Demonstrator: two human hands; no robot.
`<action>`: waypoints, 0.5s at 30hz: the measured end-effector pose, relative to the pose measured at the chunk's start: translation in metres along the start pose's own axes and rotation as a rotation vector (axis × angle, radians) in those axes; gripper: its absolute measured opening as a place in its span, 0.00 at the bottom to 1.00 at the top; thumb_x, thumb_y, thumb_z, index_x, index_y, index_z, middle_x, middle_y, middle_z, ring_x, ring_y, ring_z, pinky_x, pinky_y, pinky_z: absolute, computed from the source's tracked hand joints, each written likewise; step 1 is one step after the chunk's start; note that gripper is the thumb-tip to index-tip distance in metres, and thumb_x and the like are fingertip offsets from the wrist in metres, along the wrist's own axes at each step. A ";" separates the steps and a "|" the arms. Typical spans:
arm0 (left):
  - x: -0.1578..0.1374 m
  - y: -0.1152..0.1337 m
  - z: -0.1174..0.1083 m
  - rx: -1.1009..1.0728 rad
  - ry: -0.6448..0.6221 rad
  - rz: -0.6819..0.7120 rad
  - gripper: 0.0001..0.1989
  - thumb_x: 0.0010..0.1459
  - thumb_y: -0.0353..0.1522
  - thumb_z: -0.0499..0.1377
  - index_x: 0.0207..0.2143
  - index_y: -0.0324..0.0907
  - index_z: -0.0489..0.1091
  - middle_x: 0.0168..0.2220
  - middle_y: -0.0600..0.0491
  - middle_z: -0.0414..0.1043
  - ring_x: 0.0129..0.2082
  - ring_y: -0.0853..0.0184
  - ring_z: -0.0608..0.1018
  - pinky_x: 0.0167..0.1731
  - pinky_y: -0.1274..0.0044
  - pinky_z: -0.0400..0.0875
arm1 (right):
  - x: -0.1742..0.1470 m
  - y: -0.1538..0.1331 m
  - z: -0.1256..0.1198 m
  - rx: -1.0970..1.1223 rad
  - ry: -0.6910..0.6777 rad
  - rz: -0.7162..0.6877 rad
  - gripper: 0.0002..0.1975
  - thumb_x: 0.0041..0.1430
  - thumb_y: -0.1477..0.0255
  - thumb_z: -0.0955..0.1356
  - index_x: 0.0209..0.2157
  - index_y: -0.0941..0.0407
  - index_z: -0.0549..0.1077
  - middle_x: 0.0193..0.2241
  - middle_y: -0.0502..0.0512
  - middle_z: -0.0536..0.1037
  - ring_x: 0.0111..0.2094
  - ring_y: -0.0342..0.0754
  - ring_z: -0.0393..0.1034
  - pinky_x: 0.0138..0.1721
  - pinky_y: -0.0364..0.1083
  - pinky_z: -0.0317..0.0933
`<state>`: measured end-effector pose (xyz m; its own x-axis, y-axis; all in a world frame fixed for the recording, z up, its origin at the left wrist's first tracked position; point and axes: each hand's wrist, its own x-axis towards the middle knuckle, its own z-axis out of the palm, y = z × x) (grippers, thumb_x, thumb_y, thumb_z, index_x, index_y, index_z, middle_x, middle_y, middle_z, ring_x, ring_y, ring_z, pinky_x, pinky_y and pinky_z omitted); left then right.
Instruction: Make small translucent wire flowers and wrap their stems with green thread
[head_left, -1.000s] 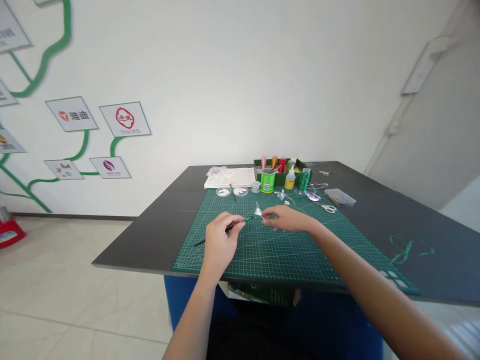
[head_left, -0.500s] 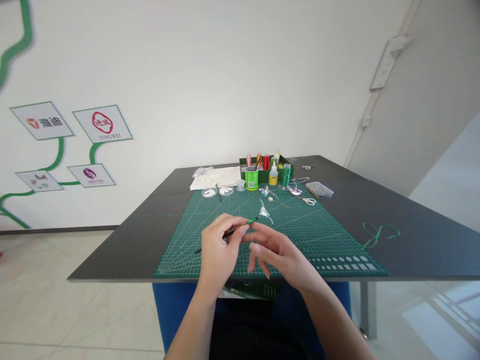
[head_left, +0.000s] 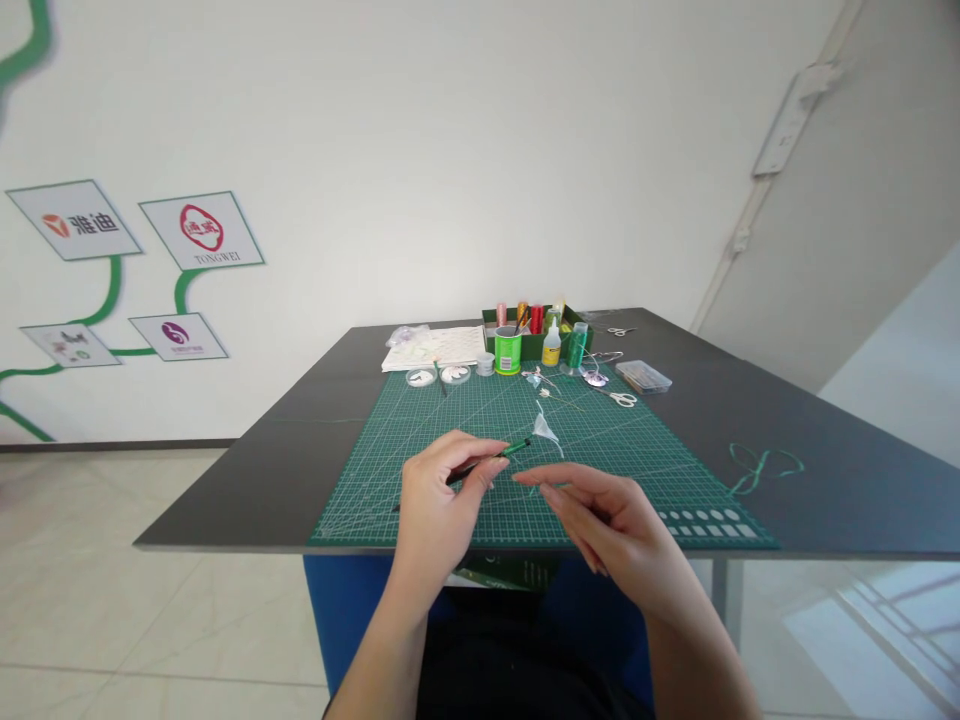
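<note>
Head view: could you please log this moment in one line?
left hand: holds green-and-black rod | right hand: near rod, hold unclear | white piece: near rod's tip

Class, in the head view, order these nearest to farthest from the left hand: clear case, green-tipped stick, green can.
1. Green-tipped stick, held in the left hand.
2. Green can, beyond the hand, slightly right.
3. Clear case, much farther right.

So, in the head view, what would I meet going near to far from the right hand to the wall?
Right hand → translucent white piece → small white piece on a thin stem → yellow-labelled bottle → green box → wall.
</note>
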<state>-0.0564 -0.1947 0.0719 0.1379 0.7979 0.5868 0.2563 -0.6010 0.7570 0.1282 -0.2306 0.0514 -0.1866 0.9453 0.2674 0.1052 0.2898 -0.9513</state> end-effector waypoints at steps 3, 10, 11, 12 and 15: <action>-0.002 0.001 -0.002 -0.034 0.007 -0.031 0.04 0.59 0.29 0.64 0.37 0.41 0.80 0.29 0.52 0.76 0.27 0.69 0.78 0.28 0.79 0.72 | -0.005 -0.004 0.002 -0.091 -0.003 -0.032 0.20 0.69 0.61 0.63 0.49 0.59 0.79 0.14 0.43 0.58 0.14 0.38 0.51 0.16 0.40 0.43; -0.003 0.003 -0.007 0.026 -0.019 0.037 0.05 0.61 0.28 0.62 0.35 0.40 0.79 0.31 0.52 0.77 0.29 0.69 0.78 0.30 0.79 0.72 | -0.011 -0.008 0.001 -0.200 -0.003 -0.051 0.21 0.71 0.61 0.61 0.51 0.59 0.79 0.15 0.45 0.61 0.16 0.39 0.52 0.17 0.41 0.44; -0.004 0.004 -0.008 0.050 -0.017 0.059 0.05 0.62 0.28 0.62 0.35 0.40 0.79 0.31 0.52 0.77 0.30 0.69 0.78 0.30 0.79 0.72 | -0.011 -0.010 0.000 -0.214 -0.006 -0.055 0.21 0.71 0.61 0.61 0.51 0.59 0.79 0.16 0.46 0.62 0.16 0.39 0.53 0.18 0.41 0.44; -0.004 0.004 -0.008 0.079 -0.013 0.082 0.05 0.62 0.27 0.61 0.34 0.40 0.78 0.31 0.52 0.78 0.30 0.69 0.78 0.30 0.79 0.72 | -0.012 -0.012 -0.001 -0.230 -0.010 -0.061 0.21 0.71 0.61 0.61 0.50 0.59 0.79 0.16 0.46 0.63 0.16 0.39 0.53 0.18 0.41 0.44; -0.005 0.004 -0.007 0.169 0.004 0.159 0.06 0.62 0.27 0.61 0.34 0.41 0.78 0.30 0.52 0.78 0.29 0.70 0.77 0.30 0.79 0.71 | -0.012 -0.020 -0.006 -0.286 -0.060 -0.084 0.21 0.71 0.62 0.62 0.48 0.59 0.80 0.16 0.47 0.63 0.17 0.39 0.52 0.18 0.41 0.44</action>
<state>-0.0633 -0.2017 0.0736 0.1853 0.6935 0.6962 0.3886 -0.7025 0.5963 0.1345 -0.2465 0.0683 -0.2630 0.9083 0.3253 0.3565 0.4048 -0.8421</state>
